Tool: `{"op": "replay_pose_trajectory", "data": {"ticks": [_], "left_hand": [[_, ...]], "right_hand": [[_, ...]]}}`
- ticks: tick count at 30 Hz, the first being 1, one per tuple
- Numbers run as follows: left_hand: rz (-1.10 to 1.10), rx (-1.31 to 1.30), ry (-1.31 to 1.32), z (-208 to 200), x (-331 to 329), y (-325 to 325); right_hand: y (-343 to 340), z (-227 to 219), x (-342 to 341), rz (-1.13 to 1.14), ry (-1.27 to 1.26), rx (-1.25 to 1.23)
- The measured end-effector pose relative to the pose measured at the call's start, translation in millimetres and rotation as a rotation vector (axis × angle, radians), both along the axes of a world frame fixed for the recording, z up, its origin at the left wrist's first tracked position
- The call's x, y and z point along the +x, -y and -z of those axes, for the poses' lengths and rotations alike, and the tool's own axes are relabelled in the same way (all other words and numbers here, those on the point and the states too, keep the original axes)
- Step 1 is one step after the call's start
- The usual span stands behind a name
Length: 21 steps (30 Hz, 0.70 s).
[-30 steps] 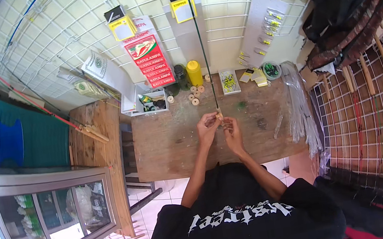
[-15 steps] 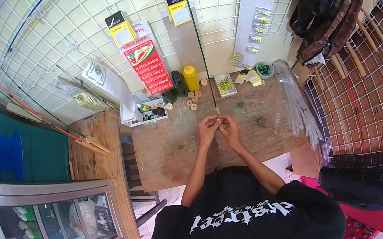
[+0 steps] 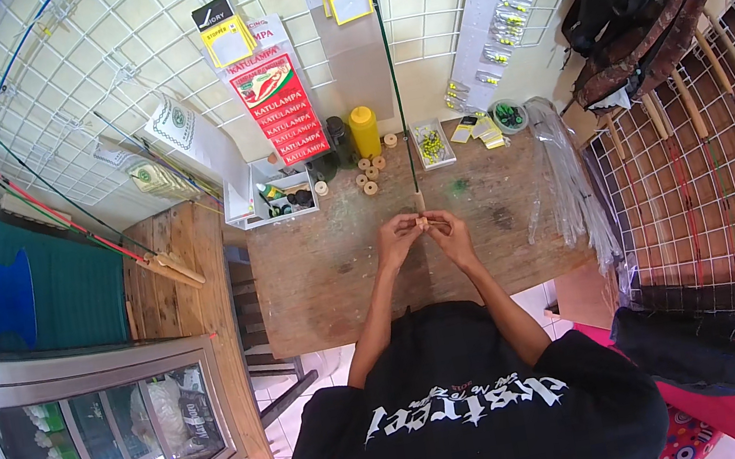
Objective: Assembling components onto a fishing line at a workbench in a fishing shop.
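A slim dark green fishing rod [image 3: 396, 79] stands upright in front of me, its pale handle [image 3: 420, 202] pointing down toward the workbench [image 3: 336, 274]. At the butt of that handle my left hand [image 3: 396, 238] is closed, thumb and fingertips pinched together. My right hand [image 3: 451, 235] meets it from the other side in a similar pinch. Between the fingertips shows a small tan bit that blends with the fingers, so its shape is hard to make out. Just beyond the hands lie several round wooden or cork rings [image 3: 367, 176].
At the back stand a yellow squeeze bottle [image 3: 365, 133], a white box of small bottles [image 3: 272, 213], a white tray of yellow-green bits [image 3: 432, 147] and a round tub [image 3: 509, 116]. Clear plastic sleeves [image 3: 565, 187] lie at right. A glass-fronted cabinet [image 3: 90, 373] stands left.
My hands stay together at the rod's butt, with the fingertips slightly shifted and more of the pale handle showing above them. The whole view has tilted a little.
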<state>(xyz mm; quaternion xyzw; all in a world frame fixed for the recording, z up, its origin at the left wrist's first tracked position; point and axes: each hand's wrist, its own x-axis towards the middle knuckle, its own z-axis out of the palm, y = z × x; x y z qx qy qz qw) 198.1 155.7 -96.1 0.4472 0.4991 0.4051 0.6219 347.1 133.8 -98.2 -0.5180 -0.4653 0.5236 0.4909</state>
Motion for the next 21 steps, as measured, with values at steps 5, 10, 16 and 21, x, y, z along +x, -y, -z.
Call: {"op": "replay_pose_trajectory", "data": {"ticks": [5,10,16,21], "left_hand": [[-0.011,0.024,0.08,13.3,-3.6,0.3],[-0.004,0.014,0.006,1.0,1.3,1.4],[-0.022,-0.005,0.011,0.2,1.0,2.8],[-0.009,-0.031,0.028,-4.9,0.7,1.3]], "right_hand": [[-2.2,2.6,-0.3,-0.026,0.06,-0.02],[-5.2,7.9,3.3,-0.004,-0.079,-0.038],[-6.0,-1.5,6.0,-0.046,-0.124,-0.084],[-5.6,-0.5,10.3,-0.098,-0.071,0.035]]}}
